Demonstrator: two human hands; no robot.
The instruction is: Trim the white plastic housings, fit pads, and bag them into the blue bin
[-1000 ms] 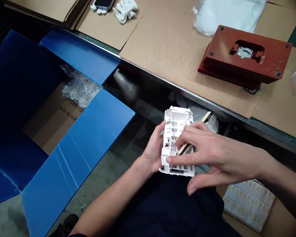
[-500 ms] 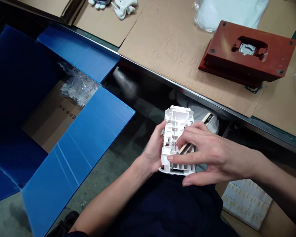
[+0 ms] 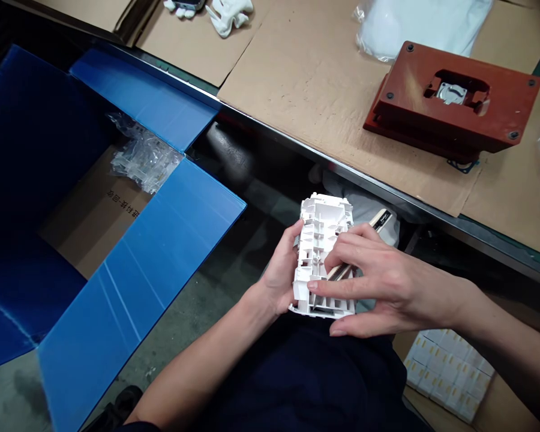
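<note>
My left hand (image 3: pixel 281 270) grips a white moulded plastic housing (image 3: pixel 320 240) from its left side, over my lap. The housing's ribbed inside faces up. My right hand (image 3: pixel 378 285) lies across the housing's right half and pinches a thin tan stick-like tool (image 3: pixel 373 222) against it. The tool's dark tip pokes out past my fingers to the upper right. My right thumb reaches under the housing's lower edge.
A big blue corrugated box (image 3: pixel 130 282) stands open at left, with a clear bag of parts (image 3: pixel 141 159) on a cardboard sheet inside. On the cardboard-covered bench (image 3: pixel 306 78) sit a red-brown fixture block (image 3: pixel 450 102), white gloves (image 3: pixel 229 13) and a plastic bag (image 3: pixel 414 24). A tray of small white parts (image 3: pixel 450 375) lies lower right.
My right hand has shifted slightly on the housing, thumb tucking further under it. The left hand and housing have stayed in place.
</note>
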